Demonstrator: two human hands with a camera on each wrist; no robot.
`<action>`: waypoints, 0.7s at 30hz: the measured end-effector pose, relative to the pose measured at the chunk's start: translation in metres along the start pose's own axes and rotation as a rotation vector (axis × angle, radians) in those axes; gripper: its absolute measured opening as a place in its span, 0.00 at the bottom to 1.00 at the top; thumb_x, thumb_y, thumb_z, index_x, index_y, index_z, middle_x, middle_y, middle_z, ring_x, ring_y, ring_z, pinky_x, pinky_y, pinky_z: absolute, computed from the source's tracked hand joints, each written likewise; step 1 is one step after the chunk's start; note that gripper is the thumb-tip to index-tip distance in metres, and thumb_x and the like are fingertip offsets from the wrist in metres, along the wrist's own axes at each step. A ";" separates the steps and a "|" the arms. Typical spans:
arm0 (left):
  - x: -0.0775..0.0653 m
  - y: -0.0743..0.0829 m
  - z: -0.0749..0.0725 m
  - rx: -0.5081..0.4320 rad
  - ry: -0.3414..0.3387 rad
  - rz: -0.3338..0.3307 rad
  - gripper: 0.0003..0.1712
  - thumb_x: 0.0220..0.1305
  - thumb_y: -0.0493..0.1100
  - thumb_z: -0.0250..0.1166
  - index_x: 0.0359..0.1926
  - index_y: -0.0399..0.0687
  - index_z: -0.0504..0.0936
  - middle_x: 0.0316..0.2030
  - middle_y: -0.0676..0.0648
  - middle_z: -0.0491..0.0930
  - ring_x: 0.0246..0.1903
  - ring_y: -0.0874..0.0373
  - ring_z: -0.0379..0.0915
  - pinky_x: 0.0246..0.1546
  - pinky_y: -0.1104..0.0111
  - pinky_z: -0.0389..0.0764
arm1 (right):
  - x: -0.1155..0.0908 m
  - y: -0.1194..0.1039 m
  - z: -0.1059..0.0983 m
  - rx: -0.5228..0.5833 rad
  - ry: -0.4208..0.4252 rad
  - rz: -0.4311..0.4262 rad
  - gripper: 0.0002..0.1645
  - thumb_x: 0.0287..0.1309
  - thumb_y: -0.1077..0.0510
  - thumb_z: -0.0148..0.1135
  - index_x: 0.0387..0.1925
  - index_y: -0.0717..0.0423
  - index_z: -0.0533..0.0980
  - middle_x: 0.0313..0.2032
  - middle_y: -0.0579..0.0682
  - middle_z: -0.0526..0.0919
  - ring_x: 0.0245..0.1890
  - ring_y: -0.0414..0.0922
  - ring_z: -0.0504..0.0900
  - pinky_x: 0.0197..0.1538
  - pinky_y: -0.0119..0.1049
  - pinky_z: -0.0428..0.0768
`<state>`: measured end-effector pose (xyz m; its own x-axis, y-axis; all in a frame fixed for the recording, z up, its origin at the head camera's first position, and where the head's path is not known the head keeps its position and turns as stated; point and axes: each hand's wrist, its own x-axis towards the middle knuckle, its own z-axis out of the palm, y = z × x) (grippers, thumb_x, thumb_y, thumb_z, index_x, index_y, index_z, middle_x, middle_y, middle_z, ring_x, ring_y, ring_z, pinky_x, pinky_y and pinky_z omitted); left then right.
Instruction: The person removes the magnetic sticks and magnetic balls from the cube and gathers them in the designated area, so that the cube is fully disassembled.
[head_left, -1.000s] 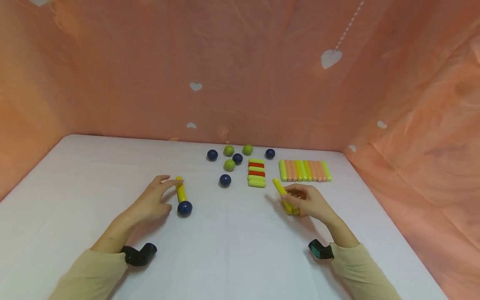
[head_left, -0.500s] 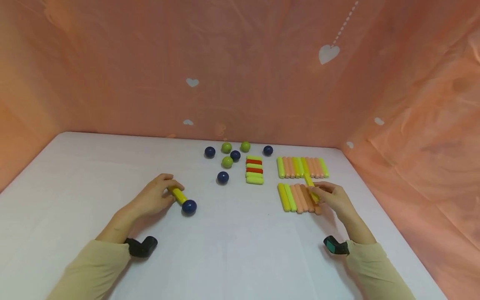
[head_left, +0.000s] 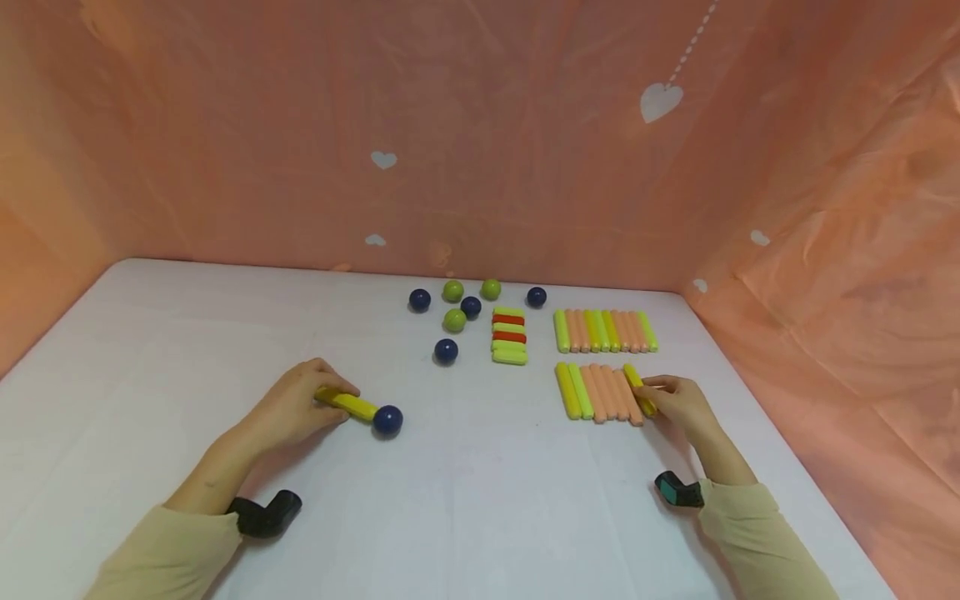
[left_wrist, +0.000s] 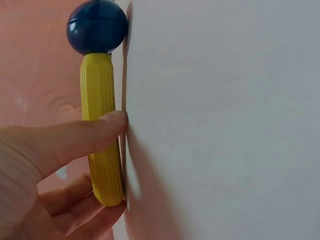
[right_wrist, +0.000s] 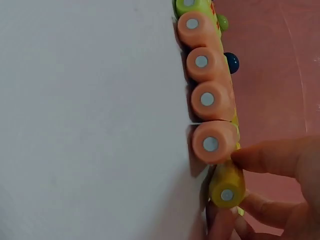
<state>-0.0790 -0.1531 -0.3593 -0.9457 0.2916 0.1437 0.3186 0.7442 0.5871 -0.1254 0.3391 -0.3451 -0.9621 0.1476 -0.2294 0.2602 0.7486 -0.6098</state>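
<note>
My left hand (head_left: 296, 407) grips a yellow magnetic rod (head_left: 358, 407), with a dark blue ball (head_left: 387, 421) touching its far end. In the left wrist view, the thumb lies across this ribbed yellow rod (left_wrist: 98, 90) and the fingers are behind it. At the right, my right hand (head_left: 684, 408) pinches a second yellow rod (head_left: 632, 375). That rod lies against the right end of a front row of rods: one yellow, one light green (head_left: 580, 392) and several peach ones (head_left: 606, 393). The right wrist view shows its end (right_wrist: 227, 194) with a pale disc, next to the last peach rod (right_wrist: 210, 143).
Behind the front row lies a row of green, peach and yellow rods (head_left: 606, 332). Left of it is a stack of short green and red rods (head_left: 509, 336). Blue balls (head_left: 446, 351) and green balls (head_left: 454, 320) stand further left. An orange cloth (head_left: 480, 150) hangs behind the table.
My right hand has carried its yellow rod rightward to the row's right end. My left hand has taken a grip on its yellow rod and swung it flatter, the blue ball shifting right.
</note>
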 end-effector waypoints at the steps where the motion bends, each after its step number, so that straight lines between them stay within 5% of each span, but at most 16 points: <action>1: -0.001 0.001 0.000 0.001 -0.001 -0.006 0.12 0.54 0.33 0.69 0.41 0.43 0.86 0.40 0.43 0.76 0.43 0.45 0.70 0.46 0.50 0.72 | 0.000 0.000 0.000 -0.004 0.003 -0.008 0.33 0.65 0.48 0.55 0.59 0.71 0.69 0.55 0.69 0.71 0.47 0.54 0.70 0.39 0.33 0.72; 6: -0.004 0.004 -0.001 0.001 -0.010 -0.019 0.12 0.55 0.34 0.68 0.43 0.44 0.85 0.38 0.45 0.77 0.43 0.47 0.70 0.47 0.49 0.72 | -0.005 -0.006 0.005 -0.003 0.084 -0.058 0.32 0.65 0.48 0.55 0.59 0.69 0.69 0.56 0.71 0.71 0.52 0.59 0.72 0.45 0.39 0.74; 11: -0.005 0.006 0.002 -0.017 -0.023 0.003 0.14 0.56 0.33 0.67 0.45 0.42 0.84 0.38 0.45 0.78 0.42 0.49 0.72 0.47 0.51 0.74 | -0.010 -0.031 0.019 0.106 0.178 -0.159 0.27 0.65 0.50 0.57 0.57 0.64 0.73 0.50 0.64 0.76 0.47 0.54 0.75 0.39 0.31 0.74; 21: -0.002 0.011 0.011 -0.087 -0.038 0.028 0.13 0.55 0.30 0.68 0.42 0.44 0.83 0.38 0.47 0.83 0.37 0.54 0.73 0.41 0.60 0.76 | -0.013 -0.091 0.074 0.234 -0.017 -0.431 0.20 0.63 0.54 0.60 0.52 0.62 0.77 0.48 0.58 0.82 0.43 0.46 0.78 0.42 0.29 0.75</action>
<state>-0.0731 -0.1388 -0.3618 -0.9328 0.3354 0.1318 0.3368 0.6811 0.6502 -0.1311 0.2213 -0.3423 -0.9852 -0.1563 0.0703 -0.1484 0.5734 -0.8057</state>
